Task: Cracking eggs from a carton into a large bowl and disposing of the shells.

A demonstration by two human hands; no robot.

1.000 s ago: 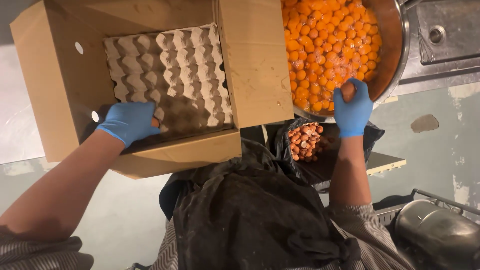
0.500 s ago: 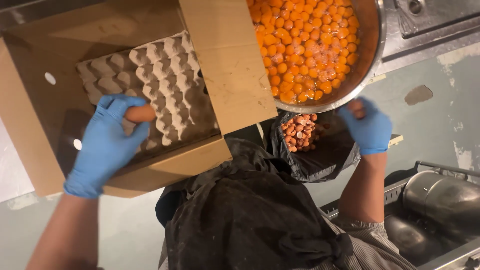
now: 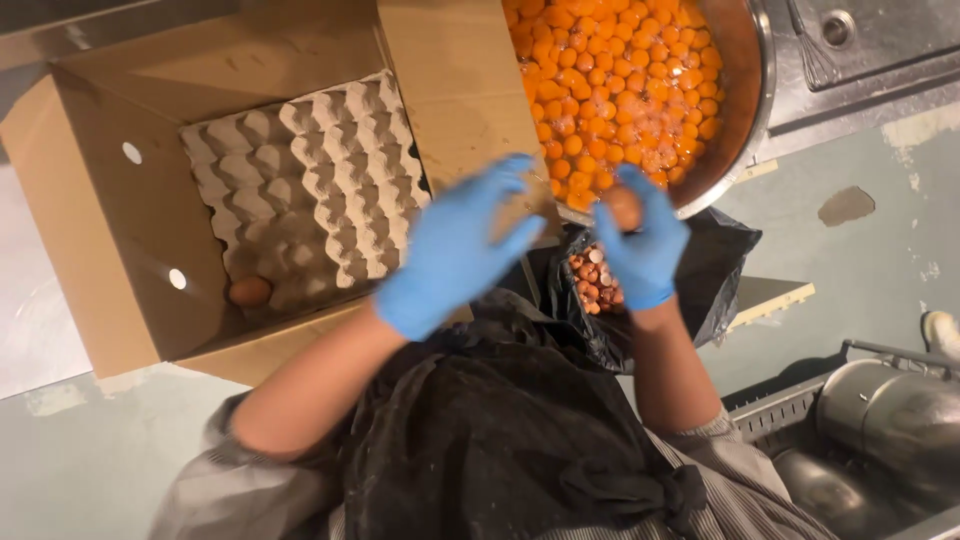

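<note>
- Nearest the camera is the person's dark, crumpled apron (image 3: 500,440) over a striped sleeve.
- The left hand (image 3: 455,250), in a blue glove, hovers with fingers spread wide and holds nothing; it is blurred, so I cannot tell whether it touches the box flap under it.
- The right hand (image 3: 640,240), also in a blue glove, is closed around a brown egg (image 3: 625,208), held just at the near rim of the bowl.
- Just below the right hand, a black plastic bag (image 3: 720,270) gapes open with a heap of broken brown eggshells (image 3: 592,275) in it.
- To the left, an open brown cardboard box (image 3: 110,230) holds a grey moulded egg tray (image 3: 300,190); its cups look empty.
- A single whole brown egg (image 3: 249,291) lies in the box at the tray's near left corner, well apart from both hands.
- Farther off, a large round metal bowl (image 3: 745,110) is full of orange egg yolks (image 3: 620,90).
- Beyond the bowl lies a steel surface (image 3: 870,50).
- At the lower right, shiny metal pots (image 3: 890,420) sit in a crate on the grey floor (image 3: 860,260).
</note>
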